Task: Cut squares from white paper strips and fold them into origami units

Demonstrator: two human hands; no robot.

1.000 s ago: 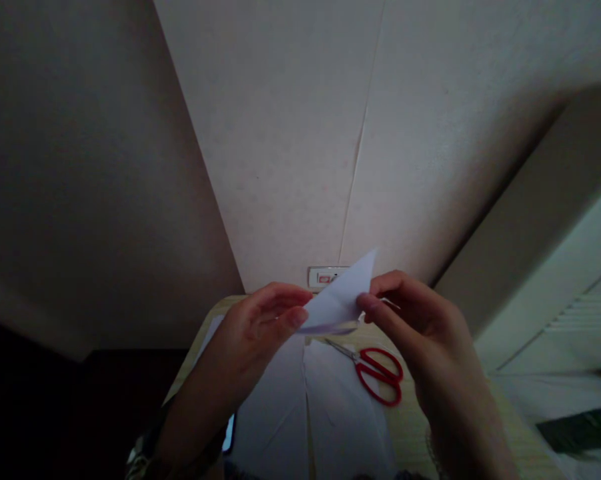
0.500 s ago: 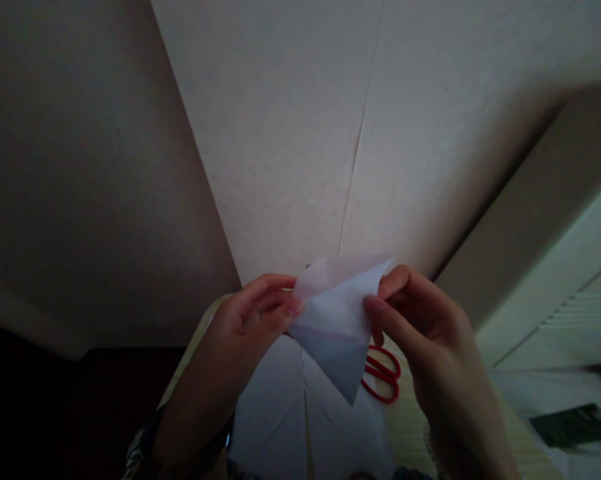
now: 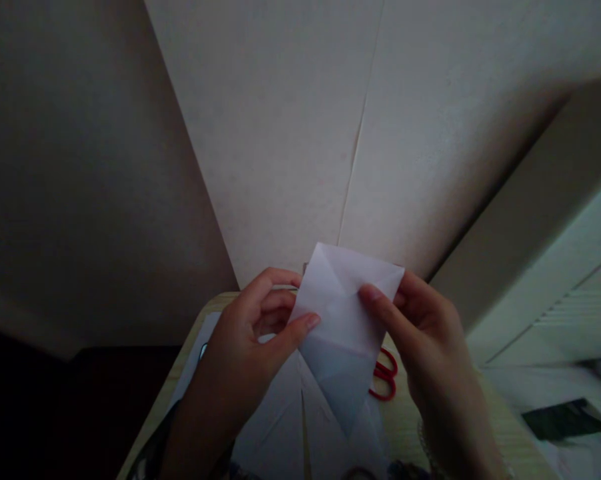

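A folded sheet of white paper (image 3: pixel 343 327) is held up between my two hands, its creases showing and its lower end tapering to a point. My left hand (image 3: pixel 260 340) pinches its left edge, thumb on the front and fingers behind. On the right edge, my right hand (image 3: pixel 425 333) grips it with the thumb pressed on the front face; those fingers are partly hidden behind the paper. Below, white sheets (image 3: pixel 275 407) lie on the table. Red-handled scissors (image 3: pixel 386 377) rest just right of the folded paper, their blades hidden.
The pale wooden table (image 3: pixel 405 427) stands against a light wall (image 3: pixel 280 133) that has a vertical seam. On the right is a whitish cabinet (image 3: pixel 545 267), with a dark green flat item (image 3: pixel 565 420) below it. Part of a dark object (image 3: pixel 204 350) shows beside my left wrist.
The folded paper has opened out flatter, its upper part now spread into a wide face. My left thumb has moved onto the front, and my right thumb lies further in.
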